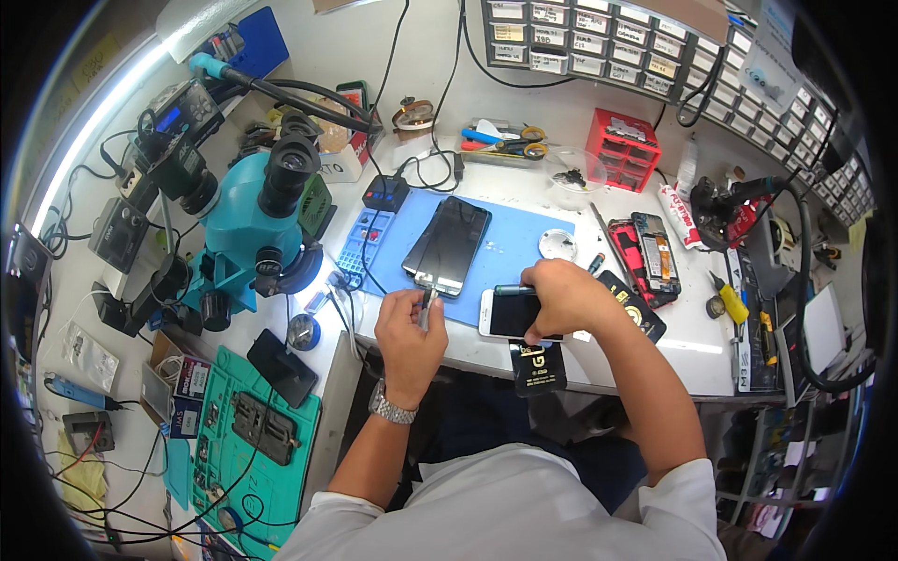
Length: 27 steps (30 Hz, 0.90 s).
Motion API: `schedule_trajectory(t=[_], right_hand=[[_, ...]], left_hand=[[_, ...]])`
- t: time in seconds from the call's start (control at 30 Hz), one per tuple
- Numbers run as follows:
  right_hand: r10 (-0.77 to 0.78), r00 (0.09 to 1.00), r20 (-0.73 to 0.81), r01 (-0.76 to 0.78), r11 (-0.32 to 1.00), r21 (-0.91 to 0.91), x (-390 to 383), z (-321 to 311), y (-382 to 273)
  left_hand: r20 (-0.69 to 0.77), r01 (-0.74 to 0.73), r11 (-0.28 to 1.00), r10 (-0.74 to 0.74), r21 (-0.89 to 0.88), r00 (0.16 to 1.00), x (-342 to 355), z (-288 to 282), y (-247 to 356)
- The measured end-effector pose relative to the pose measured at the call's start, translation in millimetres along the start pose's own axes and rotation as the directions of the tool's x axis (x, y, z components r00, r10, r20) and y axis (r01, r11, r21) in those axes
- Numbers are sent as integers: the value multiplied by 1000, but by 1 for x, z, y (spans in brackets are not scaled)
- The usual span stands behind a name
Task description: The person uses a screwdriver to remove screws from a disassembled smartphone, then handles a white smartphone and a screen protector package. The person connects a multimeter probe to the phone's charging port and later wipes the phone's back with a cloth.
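Bench: cluttered repair desk (599,201), blue rubber mat (510,248), teal microscope (253,224).
L hand (409,332): pinched on thin metal tool (427,301).
R hand (561,299): closed on dark-handled tool (510,290), pressing white smartphone (505,316) at desk front edge.
Progress: white smartphone looks closed; black-screen phone (449,245) lies on mat, untouched.

A white work surface (692,341) carries a blue mat (505,252) with a dark phone (447,245) on it, a white phone (510,315) at the front edge, a teal microscope (257,229), a red drawer box (623,150) and opened phones (645,257); a green mat (220,439) lies on the lower side surface.
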State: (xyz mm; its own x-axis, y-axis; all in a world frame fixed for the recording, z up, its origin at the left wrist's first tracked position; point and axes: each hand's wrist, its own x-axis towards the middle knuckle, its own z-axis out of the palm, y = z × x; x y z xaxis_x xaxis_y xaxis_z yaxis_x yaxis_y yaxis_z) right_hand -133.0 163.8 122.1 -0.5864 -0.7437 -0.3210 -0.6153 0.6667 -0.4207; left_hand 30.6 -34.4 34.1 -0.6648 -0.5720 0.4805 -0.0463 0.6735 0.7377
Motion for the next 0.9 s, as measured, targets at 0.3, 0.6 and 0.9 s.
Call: schedule_trajectory(t=[0.3, 0.6, 0.9], right_hand=[[102, 994, -30, -77, 885, 459, 28, -13, 26], [240, 946, -216, 178, 171, 969, 79, 38, -27], [245, 938, -245, 211, 156, 965, 100, 49, -54]], left_hand=[[-72, 1, 1000, -2, -23, 997, 4, -1, -1], [22, 172, 951, -172, -255, 985, 0, -1, -10], [100, 299, 865, -283, -403, 954, 0, -7, -11]])
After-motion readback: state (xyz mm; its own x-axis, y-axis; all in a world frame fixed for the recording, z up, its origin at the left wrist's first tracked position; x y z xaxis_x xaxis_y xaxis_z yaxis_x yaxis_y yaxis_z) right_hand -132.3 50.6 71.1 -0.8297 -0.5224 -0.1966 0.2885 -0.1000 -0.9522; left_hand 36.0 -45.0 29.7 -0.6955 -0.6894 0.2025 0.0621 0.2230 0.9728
